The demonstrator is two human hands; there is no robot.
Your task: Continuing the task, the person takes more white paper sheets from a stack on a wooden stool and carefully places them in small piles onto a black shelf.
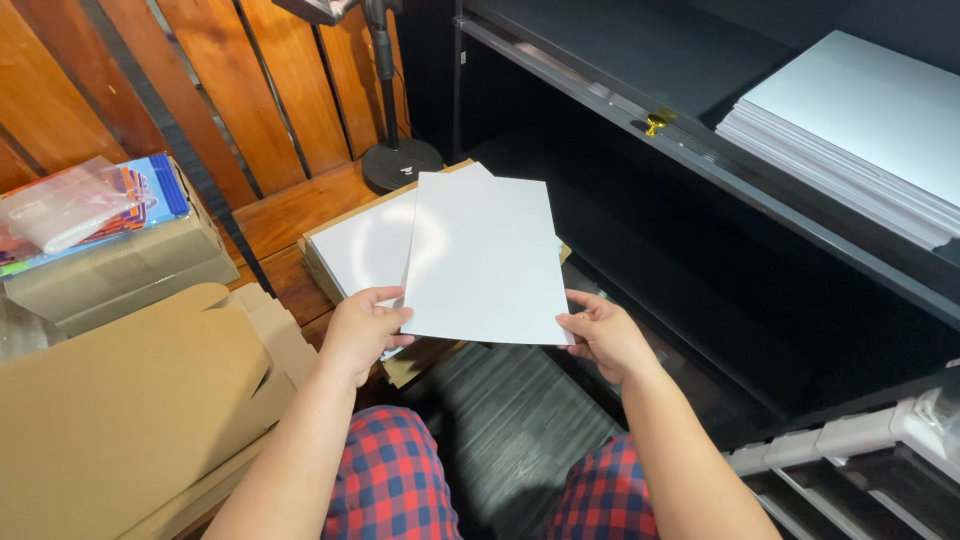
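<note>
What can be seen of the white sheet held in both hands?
The white sheet is a plain, blank, glossy rectangle, like thin card or paper, flat and uncreased, catching a soft glare. It is held above the lap, tilted slightly clockwise. The left hand pinches its lower left edge, the right hand its lower right corner. It overlaps another white sheet lying on a cardboard box behind.

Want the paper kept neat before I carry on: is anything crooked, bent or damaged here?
Nothing looks damaged. The white sheet held by the left hand and right hand is turned at an angle to the white stack beneath it, so their edges do not line up.
</note>
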